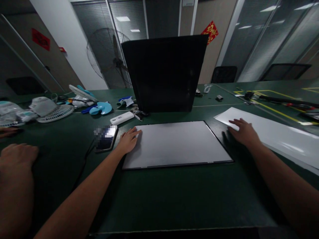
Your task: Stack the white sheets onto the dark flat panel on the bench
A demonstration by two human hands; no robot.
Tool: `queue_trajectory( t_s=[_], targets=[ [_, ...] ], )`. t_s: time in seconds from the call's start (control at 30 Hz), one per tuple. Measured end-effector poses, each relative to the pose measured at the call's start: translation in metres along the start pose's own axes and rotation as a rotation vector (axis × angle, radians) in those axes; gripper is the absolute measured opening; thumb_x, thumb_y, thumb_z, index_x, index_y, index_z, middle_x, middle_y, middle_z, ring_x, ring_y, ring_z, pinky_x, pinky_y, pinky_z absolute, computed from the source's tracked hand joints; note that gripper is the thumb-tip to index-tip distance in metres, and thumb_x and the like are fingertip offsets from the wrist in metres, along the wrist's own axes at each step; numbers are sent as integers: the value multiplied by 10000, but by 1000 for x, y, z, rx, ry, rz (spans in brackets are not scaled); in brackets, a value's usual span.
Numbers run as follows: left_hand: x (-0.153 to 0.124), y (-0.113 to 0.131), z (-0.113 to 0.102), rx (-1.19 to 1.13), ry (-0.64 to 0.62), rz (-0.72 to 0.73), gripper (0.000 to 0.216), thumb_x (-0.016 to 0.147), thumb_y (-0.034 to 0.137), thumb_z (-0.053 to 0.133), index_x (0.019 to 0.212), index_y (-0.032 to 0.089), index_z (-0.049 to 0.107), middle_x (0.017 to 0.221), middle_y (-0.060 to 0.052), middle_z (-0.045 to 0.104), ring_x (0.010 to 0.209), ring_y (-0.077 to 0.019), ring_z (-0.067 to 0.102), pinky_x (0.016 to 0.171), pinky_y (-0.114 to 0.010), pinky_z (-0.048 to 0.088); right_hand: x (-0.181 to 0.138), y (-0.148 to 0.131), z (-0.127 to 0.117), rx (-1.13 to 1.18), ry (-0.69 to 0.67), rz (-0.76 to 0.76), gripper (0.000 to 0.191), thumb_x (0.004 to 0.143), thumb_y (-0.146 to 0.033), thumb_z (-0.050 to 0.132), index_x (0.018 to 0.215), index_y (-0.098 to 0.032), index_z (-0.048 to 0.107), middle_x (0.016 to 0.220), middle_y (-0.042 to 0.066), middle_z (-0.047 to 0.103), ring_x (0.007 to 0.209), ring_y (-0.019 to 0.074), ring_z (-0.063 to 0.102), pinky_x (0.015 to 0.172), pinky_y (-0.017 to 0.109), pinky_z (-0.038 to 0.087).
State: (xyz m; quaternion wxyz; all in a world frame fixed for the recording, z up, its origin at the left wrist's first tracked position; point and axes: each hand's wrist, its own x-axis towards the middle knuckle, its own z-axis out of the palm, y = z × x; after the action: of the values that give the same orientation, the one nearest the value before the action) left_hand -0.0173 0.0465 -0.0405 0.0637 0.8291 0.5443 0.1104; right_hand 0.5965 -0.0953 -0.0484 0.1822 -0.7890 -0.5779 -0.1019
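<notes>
Grey panel (178, 144), left end under left grip (129, 141); right grip (243, 132) at white sheet (281, 137); both spread, clasping nothing

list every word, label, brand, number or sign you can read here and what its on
No text reads clearly.
Gold sign: gold characters on red, partly hidden by the black panel, not surely legible.
Darker red sign: too blurred.
White device: marks too small.
Phone: screen partly pixelated, nothing legible.
</notes>
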Motion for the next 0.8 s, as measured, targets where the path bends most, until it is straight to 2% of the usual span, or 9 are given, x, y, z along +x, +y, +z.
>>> queue_trajectory(
  t_s=[0.07, 0.13, 0.2, 0.27, 0.4, 0.5, 0.8],
  targets=[
    [1, 0, 0, -13, 14, -2, 551, 1028, 294, 346, 1525, 331, 582, 1696, -18, 414, 1577, -308, 366, 1300, -573, 263, -1, 9, -2, -86, -15, 94, 705, 1029, -559, 387, 1530, -87, 541, 1610, 252, 466, 1561, 422, 295, 1209, 719, 244],
    [2, 1, 0, -21, 9, -13, 521, 1056, 409, 363, 1514, 315, 594, 1702, -46, 402, 1556, -330, 400, 1292, -586, 268, -3, 13, -2, -170, -98, 231, 821, 1012, -646, 362, 1568, -53, 473, 1595, 292, 458, 1520, 446, 346, 1170, 715, 298],
    [2, 3, -2, -15, -1, -28, 548, 1043, 515, 429, 1519, 295, 588, 1710, -78, 383, 1543, -356, 416, 1285, -587, 272, -4, 13, -1, -207, -192, 349, 907, 993, -725, 312, 1559, -33, 468, 1543, 323, 495, 1450, 460, 431, 1131, 699, 348],
    [1, 4, -3, 2, -1, -37, 575, 1023, 539, 484, 1526, 278, 579, 1709, -102, 381, 1542, -368, 415, 1286, -576, 268, -4, 11, -2, -219, -241, 403, 928, 976, -771, 275, 1528, -63, 516, 1499, 323, 532, 1379, 467, 504, 1084, 677, 403],
    [0, 7, -4, 17, -9, -31, 577, 1033, 503, 473, 1543, 244, 554, 1704, -148, 376, 1563, -361, 380, 1285, -578, 255, -3, 5, -6, -251, -251, 403, 821, 974, -757, 289, 1445, -178, 633, 1462, 277, 570, 1294, 485, 560, 957, 652, 495],
    [-1, 8, -5, 31, -16, -32, 580, 1040, 493, 462, 1550, 231, 543, 1699, -163, 380, 1565, -349, 380, 1283, -576, 256, -3, 0, -9, -277, -239, 357, 749, 1011, -687, 275, 1488, -216, 609, 1473, 235, 569, 1309, 454, 552, 965, 607, 510],
    [-3, 8, -4, 53, -10, -13, 582, 1048, 501, 439, 1561, 241, 531, 1687, -158, 404, 1558, -354, 391, 1277, -582, 275, -4, -11, -12, -349, -203, 266, 631, 1052, -551, 308, 1462, -185, 618, 1386, 232, 622, 1271, 404, 570, 947, 522, 517]
  ],
)
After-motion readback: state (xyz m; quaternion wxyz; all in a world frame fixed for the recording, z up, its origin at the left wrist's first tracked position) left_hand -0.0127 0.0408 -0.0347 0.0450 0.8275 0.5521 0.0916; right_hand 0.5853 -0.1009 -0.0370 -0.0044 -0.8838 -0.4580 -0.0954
